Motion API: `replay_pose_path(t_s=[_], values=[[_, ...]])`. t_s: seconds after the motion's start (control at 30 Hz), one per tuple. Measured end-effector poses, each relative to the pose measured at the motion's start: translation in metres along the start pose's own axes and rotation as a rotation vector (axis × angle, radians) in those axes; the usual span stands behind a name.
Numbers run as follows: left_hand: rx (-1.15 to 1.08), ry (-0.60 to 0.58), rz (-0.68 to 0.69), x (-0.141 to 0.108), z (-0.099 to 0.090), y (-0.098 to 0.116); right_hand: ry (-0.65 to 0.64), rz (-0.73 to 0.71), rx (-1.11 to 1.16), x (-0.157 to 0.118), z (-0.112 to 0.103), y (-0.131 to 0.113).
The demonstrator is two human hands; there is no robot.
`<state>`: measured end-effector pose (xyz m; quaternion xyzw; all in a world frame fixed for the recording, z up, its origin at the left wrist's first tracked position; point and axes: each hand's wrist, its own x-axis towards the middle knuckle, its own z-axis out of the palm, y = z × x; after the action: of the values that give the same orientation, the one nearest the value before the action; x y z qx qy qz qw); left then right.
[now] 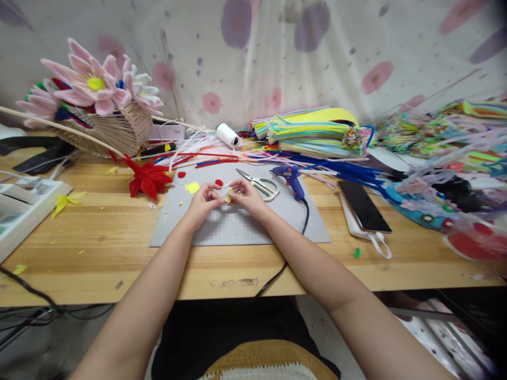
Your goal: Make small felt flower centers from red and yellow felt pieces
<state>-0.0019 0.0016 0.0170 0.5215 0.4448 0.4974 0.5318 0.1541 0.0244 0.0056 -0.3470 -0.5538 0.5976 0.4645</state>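
Note:
Over the grey cutting mat [237, 232], my left hand [205, 203] and my right hand [246, 197] meet with fingers pinched. Between them is a small yellow piece [227, 199] with thin white strands beside it; its exact kind is too small to tell. The right fingertips press on the yellow piece, and the left fingertips hold the white strands. Just behind my right hand lie scissors [261, 186] with pale handles. A blue glue gun [291, 179] rests to their right. Left of my hands are a yellow scrap [192, 187] and small red pieces [218, 182].
A red fuzzy flower [148, 178] lies left of the mat. Behind it stands a basket [130, 129] of pink flowers. Bundles of pipe cleaners [317, 132] and a white thread spool [228, 135] line the back. At right lies a phone [364, 206]; a white power strip [31, 206] is at left.

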Motion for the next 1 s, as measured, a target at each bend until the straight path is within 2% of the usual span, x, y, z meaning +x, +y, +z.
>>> replay_pose_path(t_s=[0.33, 0.53, 0.8, 0.87, 1.0], values=[[0.117, 0.016, 0.065, -0.0005, 0.0025, -0.0004, 0.014, 0.011, -0.042, 0.0007, -0.0016, 0.0009], [0.162, 0.029, 0.054, -0.0014, 0.0038, 0.0015, 0.016, 0.023, -0.051, 0.0003, -0.0011, 0.0001], [0.125, -0.015, 0.057, 0.0004, 0.0028, 0.0006, 0.022, 0.039, -0.013, -0.0014, -0.0003, -0.0030], [0.107, 0.034, 0.097, 0.0016, 0.0014, 0.0010, 0.031, 0.053, 0.007, -0.0014, 0.0002, -0.0036], [0.156, 0.325, 0.269, -0.0001, -0.0012, 0.0047, 0.116, 0.092, 0.059, 0.0000, 0.0010, -0.0037]])
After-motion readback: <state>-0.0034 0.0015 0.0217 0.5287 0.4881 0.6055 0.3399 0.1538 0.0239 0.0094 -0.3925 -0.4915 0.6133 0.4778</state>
